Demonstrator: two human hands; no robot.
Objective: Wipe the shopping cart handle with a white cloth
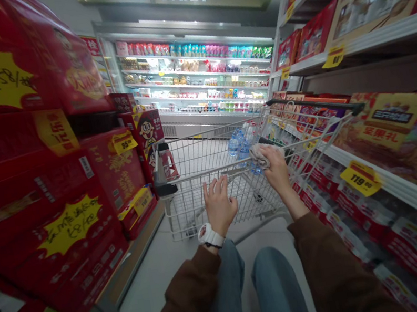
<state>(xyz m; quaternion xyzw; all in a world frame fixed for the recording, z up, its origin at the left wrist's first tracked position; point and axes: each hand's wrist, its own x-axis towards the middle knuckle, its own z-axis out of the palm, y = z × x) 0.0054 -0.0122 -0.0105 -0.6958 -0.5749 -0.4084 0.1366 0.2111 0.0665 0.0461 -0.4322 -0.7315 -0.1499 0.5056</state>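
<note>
Currently, a greyish cloth (258,156) is being held against the near side of a shopping cart (192,177), the right hand's (275,163) grip closed around it; beside that cart, the left hand (219,202) is being held with fingers spread.

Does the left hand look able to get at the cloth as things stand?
Probably yes: nothing seems to stand between the left hand and the exposed side of the cloth, though the right hand grips it and may need to let go.
</note>
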